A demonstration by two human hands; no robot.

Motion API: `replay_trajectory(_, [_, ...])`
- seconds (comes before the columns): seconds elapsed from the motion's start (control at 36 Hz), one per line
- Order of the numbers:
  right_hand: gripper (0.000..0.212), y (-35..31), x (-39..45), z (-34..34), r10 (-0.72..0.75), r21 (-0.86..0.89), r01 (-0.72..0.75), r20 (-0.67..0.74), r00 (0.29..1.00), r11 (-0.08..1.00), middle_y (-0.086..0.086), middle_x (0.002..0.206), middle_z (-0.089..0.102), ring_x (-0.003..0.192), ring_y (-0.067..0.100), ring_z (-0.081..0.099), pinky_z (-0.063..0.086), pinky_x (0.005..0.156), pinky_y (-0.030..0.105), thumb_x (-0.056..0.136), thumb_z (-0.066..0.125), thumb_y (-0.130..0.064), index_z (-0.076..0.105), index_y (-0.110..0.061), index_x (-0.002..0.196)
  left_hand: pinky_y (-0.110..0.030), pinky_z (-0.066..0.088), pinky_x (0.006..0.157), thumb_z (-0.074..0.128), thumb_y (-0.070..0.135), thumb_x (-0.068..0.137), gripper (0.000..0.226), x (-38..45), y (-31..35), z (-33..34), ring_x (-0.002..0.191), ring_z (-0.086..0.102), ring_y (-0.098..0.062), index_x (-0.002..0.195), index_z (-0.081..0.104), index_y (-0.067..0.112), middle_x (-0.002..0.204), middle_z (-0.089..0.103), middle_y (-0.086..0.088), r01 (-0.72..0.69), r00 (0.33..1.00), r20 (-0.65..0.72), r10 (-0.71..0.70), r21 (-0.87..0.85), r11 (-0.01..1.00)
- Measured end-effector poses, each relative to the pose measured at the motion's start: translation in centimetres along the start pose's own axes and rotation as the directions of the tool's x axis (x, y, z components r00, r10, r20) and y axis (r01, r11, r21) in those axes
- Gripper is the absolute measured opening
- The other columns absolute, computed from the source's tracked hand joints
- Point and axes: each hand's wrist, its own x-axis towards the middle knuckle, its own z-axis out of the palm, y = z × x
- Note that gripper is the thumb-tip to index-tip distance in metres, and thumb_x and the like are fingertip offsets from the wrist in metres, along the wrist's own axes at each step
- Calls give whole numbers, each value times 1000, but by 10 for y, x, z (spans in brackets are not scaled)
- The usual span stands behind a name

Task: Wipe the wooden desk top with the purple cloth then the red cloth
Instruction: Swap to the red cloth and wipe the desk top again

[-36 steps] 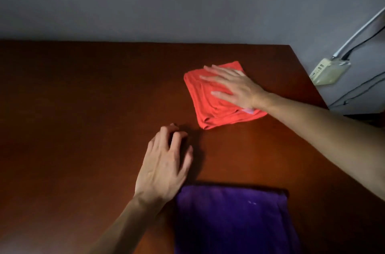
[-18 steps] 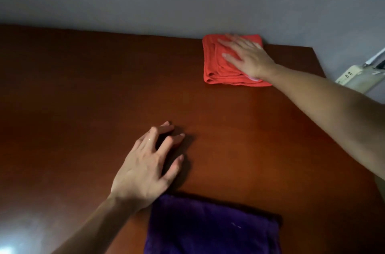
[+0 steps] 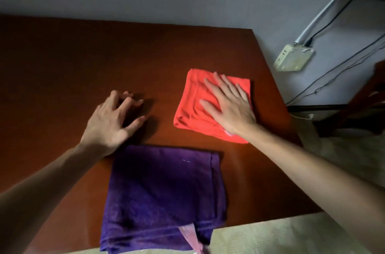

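We're on the red-cloth pass now. Bench (image 3: 62, 62) is taking up most of the frame, bare dark wood apart from the two cloths and our hands.

Purple cloth (image 3: 164, 195) is lying folded at the near edge, one corner hanging slightly over it, nobody touching it. We're reading that as the purple pass being done and the cloth parked.

Red cloth (image 3: 193, 104) is sitting folded right of centre, well short of the back wall. Half a second ago it was up against the back edge; a second ago it was mid-bench. So we're stroking it out and back, and right now we're on the return toward us.

Right hand (image 3: 227, 106) is lying flat on the red cloth, fingers spread, palm pressing down. No grip closing here, it's open and dragging the cloth by friction alone.

Left hand (image 3: 112, 120) is resting on bare wood left of the red cloth, just beyond the purple one, fingers loosely curled and holding nothing. It's bracing in roughly the same spot across all three frames.

Our take: the right strip is getting covered and the left half is likely needing passes. Folded cloth could bunch under a flat palm.
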Motion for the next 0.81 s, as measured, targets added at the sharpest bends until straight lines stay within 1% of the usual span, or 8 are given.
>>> replay_trajectory(0.11, [69,26,-34,-7,-140,-19,140,20,990,990,-10,172,16,158,11,12,16,127,44,99,26,-70,26,-40,161,-49,40,94,28,71,79,73,7,34,-3,115,50,-33,126,58,24,117,44,-7,92,995,-21,-93,-27,995])
replay_trajectory(0.19, [67,37,-29,-10,-202,-13,202,23,979,979,-10,171,17,158,11,13,19,125,43,100,29,-68,28,-40,160,-51,33,104,26,72,78,75,12,57,11,121,47,-30,134,54,30,124,41,-5,34,999,19,-34,1,999])
replay_trajectory(0.25, [65,44,-19,-12,-253,-1,253,43,967,967,-11,171,16,158,10,12,18,126,42,101,31,-67,28,-40,160,-52,15,118,24,76,75,81,19,71,25,135,38,-26,141,48,35,137,37,-4,17,998,54,-15,-41,999])
replay_trajectory(0.31, [63,57,-3,-14,-315,13,315,68,947,949,-12,171,15,158,9,10,17,126,42,102,33,-65,26,-42,160,-50,-6,121,21,79,73,88,25,81,36,148,19,-20,148,38,38,150,27,-3,40,996,78,-33,-97,994])
replay_trajectory(0.33, [62,65,7,-16,-340,16,339,83,937,940,-13,172,14,158,9,9,17,126,42,103,34,-64,25,-42,160,-49,-10,121,21,80,73,90,28,83,42,152,11,-19,151,33,37,155,22,-5,34,997,70,-28,-85,996])
replay_trajectory(0.47, [58,100,72,-25,-368,42,366,153,917,930,-15,171,12,158,8,8,9,123,37,105,37,-58,24,-44,160,-52,-1,124,25,77,87,82,27,79,59,155,9,-22,155,30,31,161,24,-14,-34,999,-14,35,84,996])
replay_trajectory(0.67, [62,141,169,-25,-334,22,335,163,928,942,-15,171,15,158,10,13,15,124,48,100,25,-68,23,-48,159,-56,11,123,28,73,93,77,26,80,61,155,15,-24,155,31,29,160,28,-12,-28,999,-19,32,176,984])
replay_trajectory(0.81, [67,160,214,-25,-288,26,287,139,947,958,-9,170,24,156,17,23,22,123,51,96,24,-72,29,-46,157,-52,6,124,27,75,94,77,26,82,60,156,7,-18,158,24,32,161,24,-8,-29,999,-13,32,171,985])
